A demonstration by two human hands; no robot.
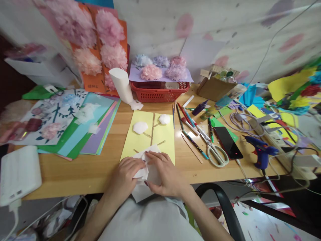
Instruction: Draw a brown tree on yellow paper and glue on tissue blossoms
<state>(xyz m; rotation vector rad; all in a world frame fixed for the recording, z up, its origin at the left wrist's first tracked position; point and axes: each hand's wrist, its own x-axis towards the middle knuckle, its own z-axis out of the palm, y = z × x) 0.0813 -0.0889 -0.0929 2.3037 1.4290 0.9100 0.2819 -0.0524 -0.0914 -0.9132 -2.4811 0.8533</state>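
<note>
My left hand [129,174] is closed on the crumpled part of a sheet of white tissue paper [141,193], over the front edge of the table. The fingers of my right hand [167,174] are bent onto the same sheet, thumb low and fingertips near the folded middle. Under the tissue lies a yellow sheet [129,147] with a brown branch [152,125] on it. Two white puffy paper shapes, one at the left [140,127] and a smaller one [164,119] at the right, sit by the branch. The lower part of the yellow sheet is hidden.
Scissors [217,154], pens [195,144], a phone [228,142] and a blue glue gun [260,150] lie to the right. Coloured paper [96,142] is stacked at left. Behind stand a white paper roll [121,85] and a red basket [159,94]. A white power bank [20,174] is at front left.
</note>
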